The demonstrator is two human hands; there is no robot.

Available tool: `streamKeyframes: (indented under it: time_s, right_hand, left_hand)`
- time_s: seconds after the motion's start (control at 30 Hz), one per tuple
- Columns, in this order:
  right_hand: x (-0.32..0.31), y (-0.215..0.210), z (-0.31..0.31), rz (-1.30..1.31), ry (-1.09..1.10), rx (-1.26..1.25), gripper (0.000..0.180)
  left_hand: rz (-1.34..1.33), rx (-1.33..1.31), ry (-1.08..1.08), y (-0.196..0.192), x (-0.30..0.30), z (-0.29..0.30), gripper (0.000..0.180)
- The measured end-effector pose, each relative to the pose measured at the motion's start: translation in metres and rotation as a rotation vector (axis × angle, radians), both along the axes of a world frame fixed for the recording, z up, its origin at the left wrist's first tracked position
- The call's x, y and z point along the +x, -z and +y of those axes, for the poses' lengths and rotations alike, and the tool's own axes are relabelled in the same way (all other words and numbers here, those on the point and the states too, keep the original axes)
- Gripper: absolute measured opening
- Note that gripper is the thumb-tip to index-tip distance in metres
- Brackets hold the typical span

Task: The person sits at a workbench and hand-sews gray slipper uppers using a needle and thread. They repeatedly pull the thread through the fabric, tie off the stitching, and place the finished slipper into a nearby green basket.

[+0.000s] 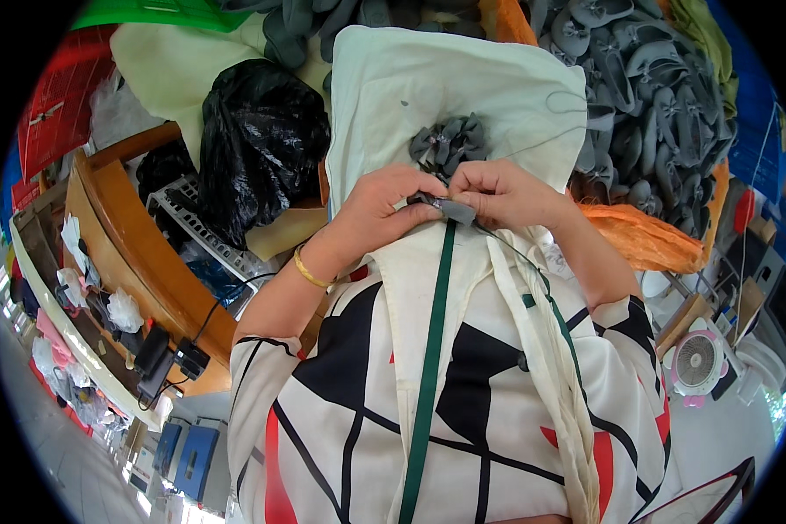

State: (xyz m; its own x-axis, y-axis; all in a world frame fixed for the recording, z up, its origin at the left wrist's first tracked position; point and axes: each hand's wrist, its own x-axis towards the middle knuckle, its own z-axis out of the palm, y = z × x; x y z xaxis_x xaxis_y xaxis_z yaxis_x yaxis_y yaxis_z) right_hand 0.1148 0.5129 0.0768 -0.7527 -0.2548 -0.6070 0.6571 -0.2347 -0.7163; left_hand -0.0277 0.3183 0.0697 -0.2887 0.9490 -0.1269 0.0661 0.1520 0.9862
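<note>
My left hand (382, 205) and my right hand (496, 194) meet close to my chest, both pinching one small grey rubbery strap piece (448, 208) between the fingertips. A thin dark thread (506, 244) trails from it down to the right. Just beyond my hands a small heap of similar grey pieces (450, 140) lies on a pale cloth (463, 87) spread over my lap. A gold bangle (310, 271) circles my left wrist.
A large pile of grey strap pieces (655, 96) fills the upper right, beside an orange mesh sack (646, 236). A black plastic bag (258, 140) and a wooden table edge (140, 253) stand to the left. A small pink fan (697, 362) sits at lower right.
</note>
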Motion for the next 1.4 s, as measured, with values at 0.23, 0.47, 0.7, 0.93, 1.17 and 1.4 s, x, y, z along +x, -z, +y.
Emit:
streamKeyframes:
  time_s: [0.23,0.47,0.7,0.93,1.17,1.4]
  right_hand:
    - [-0.006,0.001,0.000,0.232,-0.078,0.240,0.039]
    - [-0.012,-0.004,-0.001,0.271,-0.152,0.248,0.047]
    - [-0.012,0.000,0.000,0.337,-0.052,0.409,0.042]
    - [-0.018,-0.012,-0.003,0.873,0.010,1.157,0.012]
    - [-0.026,-0.036,-0.026,1.421,0.022,1.082,0.018]
    - [0.004,-0.042,0.023,0.278,0.611,-0.348,0.015]
  left_hand:
    - [0.006,0.018,0.072,0.000,-0.003,-0.002,0.016]
    - [-0.037,0.025,0.052,0.009,0.003,-0.005,0.017]
    - [-0.126,-0.132,-0.063,0.017,0.010,0.001,0.017]
    - [-0.055,-0.200,-0.118,0.004,0.001,0.012,0.018]
    - [0.230,-0.041,-0.101,0.013,0.003,0.020,0.017]
    - [0.568,0.097,-0.198,0.010,-0.020,0.022,0.019]
